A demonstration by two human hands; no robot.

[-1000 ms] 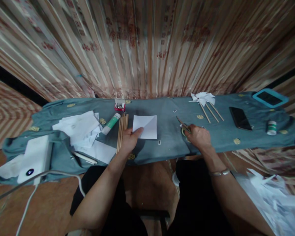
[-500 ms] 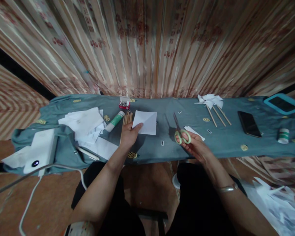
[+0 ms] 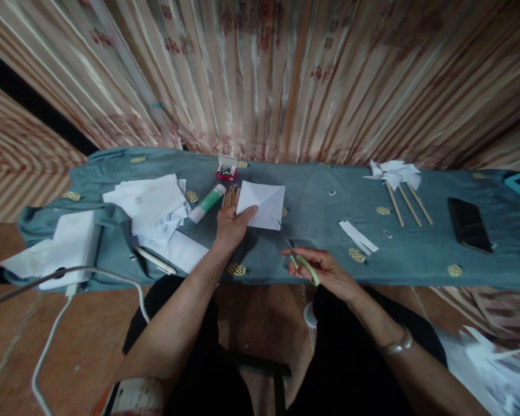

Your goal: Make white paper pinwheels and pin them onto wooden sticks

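Note:
A creased white square of paper (image 3: 264, 199) is pinched at its left edge by my left hand (image 3: 234, 226), thumb on top. My right hand (image 3: 323, 267) grips scissors with pale green handles (image 3: 307, 267). Their blades point up and left, with the tips at the lower right corner of the paper. Whether the blades are parted there is hard to make out. Several wooden sticks (image 3: 230, 197) lie partly hidden behind my left hand. Just left of them rests a green and white glue stick (image 3: 208, 203). Narrow paper strips (image 3: 357, 237) lie right of the scissors.
Paper pinwheels on sticks (image 3: 396, 173) and a black phone (image 3: 470, 225) lie to the right. A small red box (image 3: 226, 169) stands at the back. On the left are piled papers (image 3: 149, 199), a white pen (image 3: 156, 260) and a white device with a cable (image 3: 71, 240).
My right hand has brought the scissors left to the paper's lower right corner, turning the blades toward it. The paper stays in my left hand. The view has shifted slightly.

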